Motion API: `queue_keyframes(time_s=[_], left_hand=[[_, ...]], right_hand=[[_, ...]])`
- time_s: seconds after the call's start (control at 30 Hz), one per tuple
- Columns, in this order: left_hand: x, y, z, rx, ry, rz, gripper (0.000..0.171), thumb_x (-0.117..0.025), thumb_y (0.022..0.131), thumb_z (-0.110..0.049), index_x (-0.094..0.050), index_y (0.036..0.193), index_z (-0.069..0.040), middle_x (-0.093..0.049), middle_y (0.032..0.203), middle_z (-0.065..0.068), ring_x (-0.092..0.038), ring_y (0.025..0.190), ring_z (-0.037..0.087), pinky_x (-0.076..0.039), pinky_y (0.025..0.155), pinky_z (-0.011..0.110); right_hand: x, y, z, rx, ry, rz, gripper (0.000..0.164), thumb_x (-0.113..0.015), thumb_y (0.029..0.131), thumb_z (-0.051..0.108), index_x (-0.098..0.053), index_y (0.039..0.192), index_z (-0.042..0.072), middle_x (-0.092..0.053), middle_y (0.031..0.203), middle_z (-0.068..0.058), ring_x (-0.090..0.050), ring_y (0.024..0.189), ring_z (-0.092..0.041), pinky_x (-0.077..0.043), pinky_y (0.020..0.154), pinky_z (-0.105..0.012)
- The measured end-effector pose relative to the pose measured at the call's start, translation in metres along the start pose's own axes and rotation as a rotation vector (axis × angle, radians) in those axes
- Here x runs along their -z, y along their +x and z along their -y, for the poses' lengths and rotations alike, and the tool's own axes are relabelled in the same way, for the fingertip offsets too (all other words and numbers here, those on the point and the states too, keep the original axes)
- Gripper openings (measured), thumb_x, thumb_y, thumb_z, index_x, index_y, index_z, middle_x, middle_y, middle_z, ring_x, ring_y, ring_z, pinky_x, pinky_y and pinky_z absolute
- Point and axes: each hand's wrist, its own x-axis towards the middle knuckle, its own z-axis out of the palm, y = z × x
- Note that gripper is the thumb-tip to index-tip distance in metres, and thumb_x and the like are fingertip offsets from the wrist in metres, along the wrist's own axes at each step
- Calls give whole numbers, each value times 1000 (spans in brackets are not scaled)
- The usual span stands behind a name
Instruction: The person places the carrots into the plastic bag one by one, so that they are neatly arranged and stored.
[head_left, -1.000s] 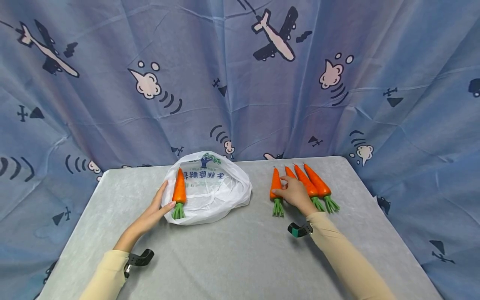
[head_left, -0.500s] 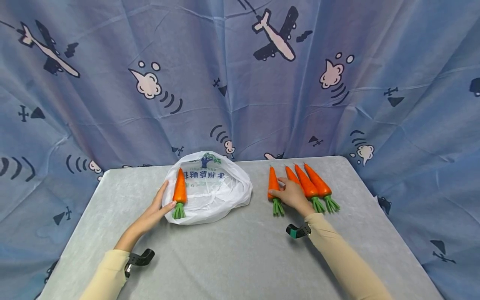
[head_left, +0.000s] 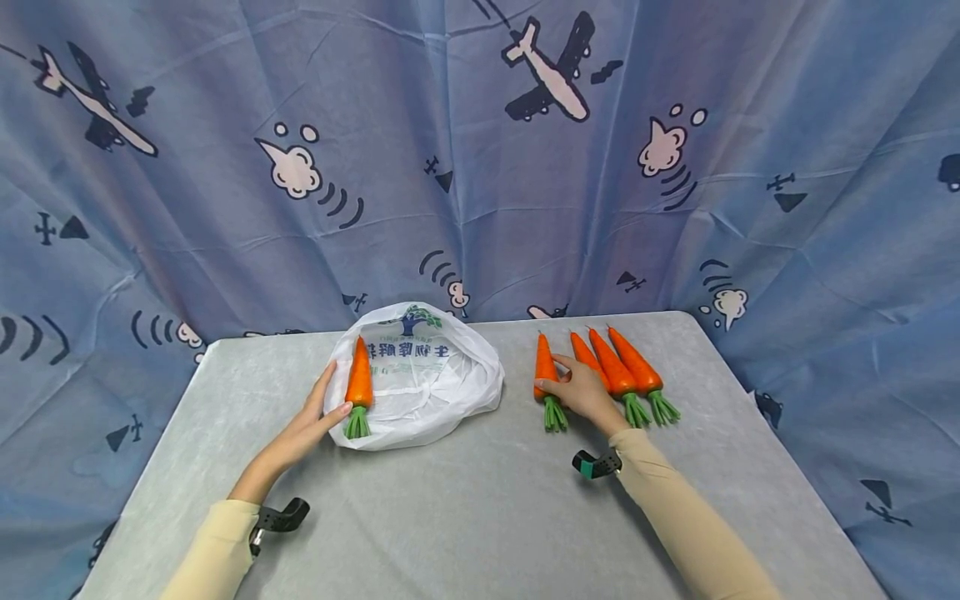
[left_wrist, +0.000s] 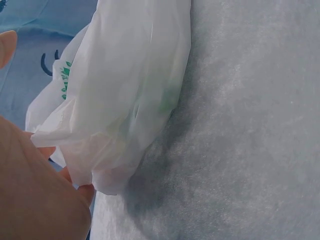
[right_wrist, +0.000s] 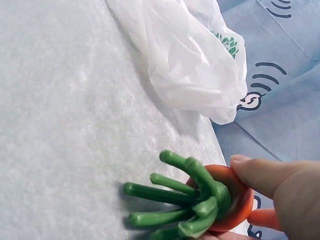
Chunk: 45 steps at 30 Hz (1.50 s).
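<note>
A white plastic bag [head_left: 420, 421] with print lies mouth open on the table's left half. One orange toy-like carrot [head_left: 359, 379] with green stems lies in its mouth, at the left. My left hand [head_left: 306, 423] touches the bag's left edge, fingers extended; in the left wrist view some fingertips are hidden by the plastic, and the thumb stands apart. To the right, my right hand [head_left: 587, 390] grips another carrot [head_left: 546, 360], thumb on one side and fingers on the other. The right wrist view shows this carrot's green stems [right_wrist: 200, 200] from their end.
Several more carrots [head_left: 633, 367] lie side by side just right of the right hand, one partly covered by it. The grey-white table [head_left: 450, 517] ends at the back against a blue patterned curtain [head_left: 480, 167].
The right hand has shifted slightly left with its carrot, widening the gap to the other carrots. The left hand and the bag look the same.
</note>
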Motion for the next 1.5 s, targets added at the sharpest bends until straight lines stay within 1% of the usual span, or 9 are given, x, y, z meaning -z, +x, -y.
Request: queue_keyframes(time_s=[0.2,0.63,1.03,1.33,1.5], left_hand=[[0,0,0,5,7,0,84,-52,101,-30,8,160,-26,11,167,17,6,152,47,-3,114,77],[0,0,-1,-6,11,-6,84,-52,101,-30,8,160,-25,10,167,18,7,152,47,-2,114,77],[0,0,-1,-5,7,-6,84,-51,101,-29,7,160,-24,11,167,17,7,152,47,-2,114,76],[0,0,-2,-1,7,-4,83,-51,101,-30,8,160,-25,11,167,17,7,152,47,-3,114,77],[0,0,-3,3,9,-3,84,-51,101,-30,8,160,-25,11,167,17,6,152,47,-3,114,77]], right_hand=[[0,-1,0,5,11,-11,75,-74,88,40,-45,148,6,-66,82,-12,-59,56,-13,-50,55,-26],[0,-2,0,5,29,-14,74,-74,87,39,-46,147,5,-64,77,-10,-59,55,-14,-50,54,-27],[-1,-1,-1,12,30,-22,74,-75,87,38,-47,147,6,-63,76,-9,-58,54,-13,-49,53,-27],[-1,-2,-1,-4,30,-21,74,-74,88,40,-45,148,7,-64,78,-9,-59,56,-13,-49,54,-26],[2,-3,1,8,30,-31,74,-74,88,38,-45,148,6,-62,75,-8,-58,56,-14,-47,53,-26]])
